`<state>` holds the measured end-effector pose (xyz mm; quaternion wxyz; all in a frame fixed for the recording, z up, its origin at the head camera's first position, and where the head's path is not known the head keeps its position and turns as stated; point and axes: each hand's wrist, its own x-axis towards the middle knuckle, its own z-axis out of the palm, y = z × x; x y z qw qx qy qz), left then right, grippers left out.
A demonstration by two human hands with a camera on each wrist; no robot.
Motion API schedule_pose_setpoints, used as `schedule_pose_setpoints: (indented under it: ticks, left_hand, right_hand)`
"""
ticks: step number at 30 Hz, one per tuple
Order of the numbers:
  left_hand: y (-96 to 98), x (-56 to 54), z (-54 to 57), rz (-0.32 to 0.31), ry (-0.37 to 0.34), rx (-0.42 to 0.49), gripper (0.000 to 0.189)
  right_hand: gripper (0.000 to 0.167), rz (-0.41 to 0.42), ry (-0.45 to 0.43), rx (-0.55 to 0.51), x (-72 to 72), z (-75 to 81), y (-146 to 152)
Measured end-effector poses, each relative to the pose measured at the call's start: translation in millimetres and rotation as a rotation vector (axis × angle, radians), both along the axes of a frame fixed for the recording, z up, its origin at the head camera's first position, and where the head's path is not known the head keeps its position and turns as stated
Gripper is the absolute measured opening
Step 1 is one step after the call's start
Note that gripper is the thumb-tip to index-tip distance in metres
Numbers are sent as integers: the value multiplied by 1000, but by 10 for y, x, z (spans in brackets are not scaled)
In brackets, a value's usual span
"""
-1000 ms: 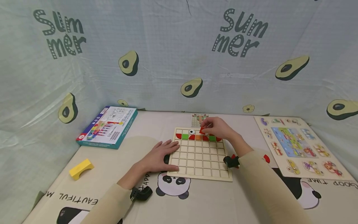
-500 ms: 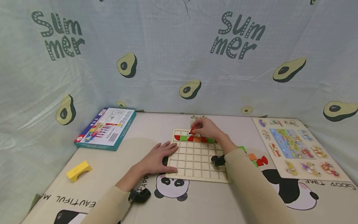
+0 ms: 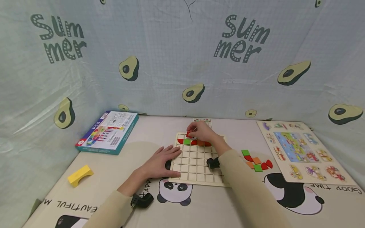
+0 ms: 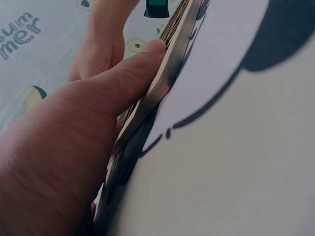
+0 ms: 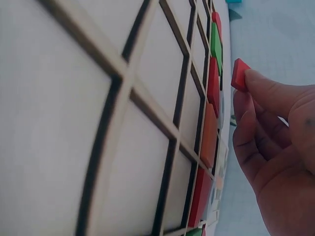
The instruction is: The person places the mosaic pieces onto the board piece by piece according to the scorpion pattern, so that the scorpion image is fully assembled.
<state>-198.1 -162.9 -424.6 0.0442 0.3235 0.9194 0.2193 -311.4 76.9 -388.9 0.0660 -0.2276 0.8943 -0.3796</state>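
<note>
A wooden grid board [image 3: 196, 163] lies on the table, a row of red, green and orange tiles [image 5: 209, 132] set near its far edge. With fingers spread, my left hand [image 3: 162, 163] rests on the board's left edge; the left wrist view shows its thumb [image 4: 140, 64] on the rim. Over the far left part of the grid, my right hand [image 3: 201, 130] pinches a small red tile [image 5: 239, 74] between thumb and fingers. The right hand and forearm hide part of the tile row. Behind that hand, a small pattern card [image 3: 197, 120] is partly covered.
Several loose red, green and orange tiles [image 3: 258, 167] lie right of the board. Farther right is a wooden picture puzzle [image 3: 296, 171]. A flat toy box [image 3: 114, 126] lies at the back left, with a yellow arch block [image 3: 80, 175] in front of it.
My right hand has moved left along the board's far edge with the red tile. Its forearm has uncovered the loose tiles on the right. The left hand stays on the board.
</note>
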Motion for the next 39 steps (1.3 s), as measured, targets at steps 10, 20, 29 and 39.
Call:
schedule_pose_setpoints:
  ticks: [10,20,29,39]
  left_hand:
    - [-10,-9,-21,-10,4,4,91]
    - [0,-14,-18,-5,8,2,91]
    - [-4,-13,-25,0,1,1,91]
    - [-1,-12,-12,3,-2,-5,91]
  right_hand:
    - [11,8,-13,49,4,-23,-107]
    - [10,10,17,89,-13,-18,-119]
    - [13,21,29,134,-8,-10,-118]
    - [16,11,-1,91,9,10,-99]
